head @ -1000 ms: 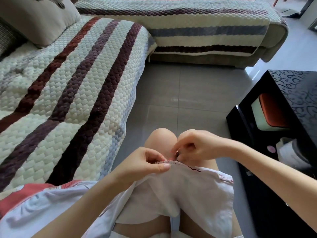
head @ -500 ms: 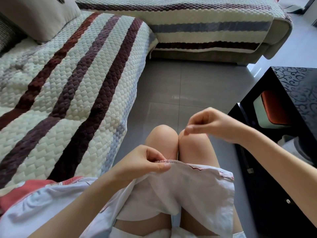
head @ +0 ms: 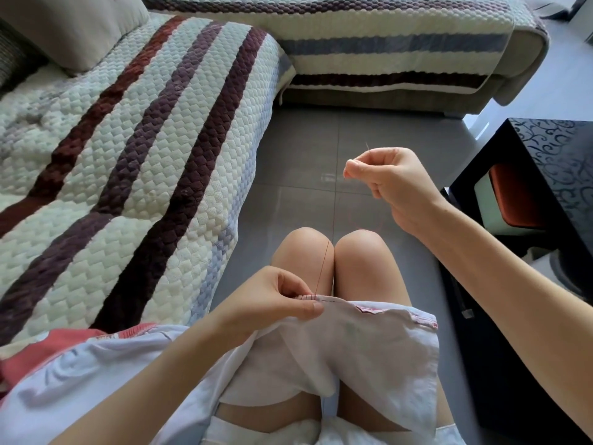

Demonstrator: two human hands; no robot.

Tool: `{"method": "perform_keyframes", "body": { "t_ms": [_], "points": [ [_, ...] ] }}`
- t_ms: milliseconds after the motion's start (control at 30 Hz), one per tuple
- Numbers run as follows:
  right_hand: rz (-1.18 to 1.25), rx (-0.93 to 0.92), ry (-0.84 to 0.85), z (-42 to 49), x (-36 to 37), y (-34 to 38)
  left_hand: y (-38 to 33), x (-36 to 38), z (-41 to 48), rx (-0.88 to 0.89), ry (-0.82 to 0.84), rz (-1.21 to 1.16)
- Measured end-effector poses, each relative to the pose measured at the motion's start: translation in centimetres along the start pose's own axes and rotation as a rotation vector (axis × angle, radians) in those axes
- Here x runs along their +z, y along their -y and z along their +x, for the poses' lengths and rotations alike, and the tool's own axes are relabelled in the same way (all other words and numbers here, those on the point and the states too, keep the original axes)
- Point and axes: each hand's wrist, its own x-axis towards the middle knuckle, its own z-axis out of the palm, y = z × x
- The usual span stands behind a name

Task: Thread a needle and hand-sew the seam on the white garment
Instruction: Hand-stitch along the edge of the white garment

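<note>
1. Right hand. Your thumb and forefinger are closed in a pinch on the needle. Its thin tip shows above the knuckles and the other fingers are curled under. You hold it high, forward of the knees and well apart from the cloth. This is probably to take up the slack of a stitch.

2. Thread. Red and fine, it rises in a nearly straight line from the seam toward your right hand. Its upper stretch is too faint to follow against the floor.

3. Left hand. Your thumb and fingers pinch the garment's edge just beside the point where the thread comes out. The grip likely anchors the cloth so the pull does not pucker it.

4. Seam. This is the top folded edge of the garment. A short run of red stitches shows next to your left thumb, and the edge farther right looks unsewn, so the work seems partly done.

5. Garment. White, it is draped over your lap and both thighs, and it trails off to your left.

6. Surroundings.
- The floor is grey tile.
- A quilted, striped sofa cover lies to your left and across the far side.
- A beige cushion sits in the corner.
- A glossy black cabinet with scroll patterning stands close on your right.
</note>
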Motion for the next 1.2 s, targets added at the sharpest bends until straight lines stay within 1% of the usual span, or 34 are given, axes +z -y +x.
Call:
{"method": "perform_keyframes", "body": {
  "t_ms": [67, 100, 167, 233, 267, 300, 333, 367, 400, 533, 900, 1100, 1200],
  "points": [
    [-0.078, -0.017, -0.029, -0.1, 0.4, -0.6, 0.1, -0.1, 0.0, 0.004, -0.005, 0.006],
    [-0.135, -0.034, 0.003, -0.3, 0.7, -1.1, 0.2, -0.1, 0.0, 0.002, -0.007, 0.008],
    [-0.221, -0.046, 0.159, -1.4, 1.1, -2.2, 0.4, -0.2, -0.1, -0.002, -0.006, -0.014],
    [-0.234, -0.006, 0.362, -2.8, 1.4, -3.7, 0.5, -0.4, -0.1, 0.003, 0.002, -0.048],
    [-0.266, -0.007, 0.426, -3.5, 1.6, -4.5, 0.5, -0.4, -0.1, 0.006, 0.005, -0.063],
    [-0.327, -0.031, 0.446, -4.2, 1.8, -5.3, 0.6, -0.5, -0.1, 0.009, 0.006, -0.079],
    [-0.418, -0.092, 0.45, -4.7, 2.0, -5.9, 0.6, -0.5, 0.0, 0.012, 0.005, -0.093],
    [-0.459, -0.134, 0.465, -5.2, 2.1, -6.3, 0.6, -0.5, 0.0, 0.02, 0.006, -0.102],
    [-0.447, -0.15, 0.493, -5.6, 2.2, -6.4, 0.6, -0.5, 0.1, 0.03, 0.007, -0.104],
    [-0.301, -0.103, 0.607, -6.6, 2.0, -6.6, 0.8, -0.4, 0.2, 0.049, 0.006, -0.121],
    [-0.167, -0.094, 0.657, -7.1, 2.1, -7.4, 1.0, -0.4, 0.3, 0.034, -0.018, -0.108],
    [-0.1, -0.013, 0.668, -7.2, 2.1, -7.4, 0.9, -0.4, 0.2, 0.036, -0.02, -0.146],
    [-0.051, -0.003, 0.668, -7.3, 2.3, -7.5, 0.9, -0.3, 0.2, 0.038, -0.016, -0.156]
  ]
}}
